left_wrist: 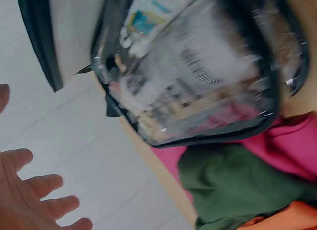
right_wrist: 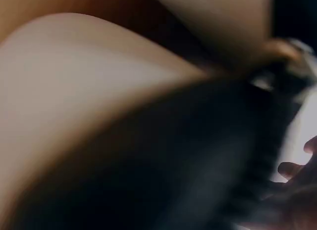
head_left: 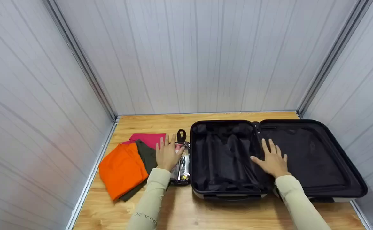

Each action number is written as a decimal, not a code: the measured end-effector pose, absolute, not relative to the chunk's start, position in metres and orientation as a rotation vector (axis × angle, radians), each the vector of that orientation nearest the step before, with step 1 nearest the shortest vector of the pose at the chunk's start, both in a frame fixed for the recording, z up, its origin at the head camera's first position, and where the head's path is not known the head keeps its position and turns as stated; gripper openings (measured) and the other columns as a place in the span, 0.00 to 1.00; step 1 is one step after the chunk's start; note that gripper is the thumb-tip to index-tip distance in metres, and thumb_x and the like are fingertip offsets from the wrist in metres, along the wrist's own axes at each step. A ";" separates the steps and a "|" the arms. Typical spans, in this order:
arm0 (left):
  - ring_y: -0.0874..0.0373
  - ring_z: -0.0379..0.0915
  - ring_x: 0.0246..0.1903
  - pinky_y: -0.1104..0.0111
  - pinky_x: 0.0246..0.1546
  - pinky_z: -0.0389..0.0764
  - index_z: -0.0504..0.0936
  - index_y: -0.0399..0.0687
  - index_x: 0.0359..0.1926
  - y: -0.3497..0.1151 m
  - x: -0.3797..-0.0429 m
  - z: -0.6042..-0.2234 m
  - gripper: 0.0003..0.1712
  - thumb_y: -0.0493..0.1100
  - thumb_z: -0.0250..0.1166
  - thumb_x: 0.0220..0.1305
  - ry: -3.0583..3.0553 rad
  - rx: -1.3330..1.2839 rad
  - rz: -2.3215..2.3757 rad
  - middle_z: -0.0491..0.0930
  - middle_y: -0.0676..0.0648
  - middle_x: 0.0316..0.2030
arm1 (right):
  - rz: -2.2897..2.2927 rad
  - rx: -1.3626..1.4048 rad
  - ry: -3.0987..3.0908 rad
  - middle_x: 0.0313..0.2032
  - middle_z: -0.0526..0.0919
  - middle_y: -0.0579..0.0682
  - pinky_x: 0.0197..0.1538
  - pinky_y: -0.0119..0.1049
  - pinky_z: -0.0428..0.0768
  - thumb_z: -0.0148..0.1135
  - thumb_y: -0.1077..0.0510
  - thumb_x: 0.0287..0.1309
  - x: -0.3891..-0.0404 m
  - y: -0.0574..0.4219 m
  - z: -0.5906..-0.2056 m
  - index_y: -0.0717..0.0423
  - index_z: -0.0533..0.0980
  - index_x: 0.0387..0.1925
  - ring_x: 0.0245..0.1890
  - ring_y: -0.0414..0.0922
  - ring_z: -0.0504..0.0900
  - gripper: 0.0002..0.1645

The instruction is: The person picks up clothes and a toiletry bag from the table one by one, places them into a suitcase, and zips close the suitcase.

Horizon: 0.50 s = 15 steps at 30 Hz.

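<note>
Lying leftmost on the wood-grain floor (head_left: 93,212): one orange cloth (head_left: 122,169), one dark green cloth (head_left: 146,154), one pink cloth (head_left: 151,139). Next, one lettered sleeve (head_left: 148,204), wording unclear; one left hand (head_left: 167,155), fingers spread, by one clear pouch (head_left: 183,167) containing one visible barcode (left_wrist: 198,67), other print illegible. Adjacent, one open two-half suitcase (head_left: 218,156); one right hand (head_left: 273,161) over it, fingers wide.

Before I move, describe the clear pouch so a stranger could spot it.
Find the open suitcase on the wooden surface. Between its left edge and the folded clothes lies the pouch; unlike the clothes, it is transparent with black trim.
</note>
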<state>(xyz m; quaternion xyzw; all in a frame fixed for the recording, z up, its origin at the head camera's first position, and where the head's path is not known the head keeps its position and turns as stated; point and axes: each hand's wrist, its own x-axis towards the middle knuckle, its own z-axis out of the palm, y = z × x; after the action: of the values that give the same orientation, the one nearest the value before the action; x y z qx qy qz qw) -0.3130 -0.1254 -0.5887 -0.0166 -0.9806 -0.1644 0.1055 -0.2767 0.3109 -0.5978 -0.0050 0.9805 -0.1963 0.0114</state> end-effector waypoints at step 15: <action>0.33 0.73 0.57 0.40 0.55 0.75 0.66 0.50 0.74 -0.140 -0.291 -0.627 0.47 0.63 0.70 0.60 -2.924 0.162 -0.574 0.74 0.31 0.61 | -0.632 0.042 3.116 0.67 0.58 0.76 0.57 0.72 0.62 0.56 0.37 0.71 -0.263 0.312 -0.622 0.63 0.44 0.81 0.62 0.74 0.58 0.55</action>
<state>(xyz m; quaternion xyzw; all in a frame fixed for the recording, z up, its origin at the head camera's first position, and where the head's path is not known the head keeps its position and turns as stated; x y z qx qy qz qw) -0.2908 -0.1399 -0.6267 0.0540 -0.9768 -0.1917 0.0786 -0.2633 0.3117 -0.6224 0.0131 0.9798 -0.1986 -0.0192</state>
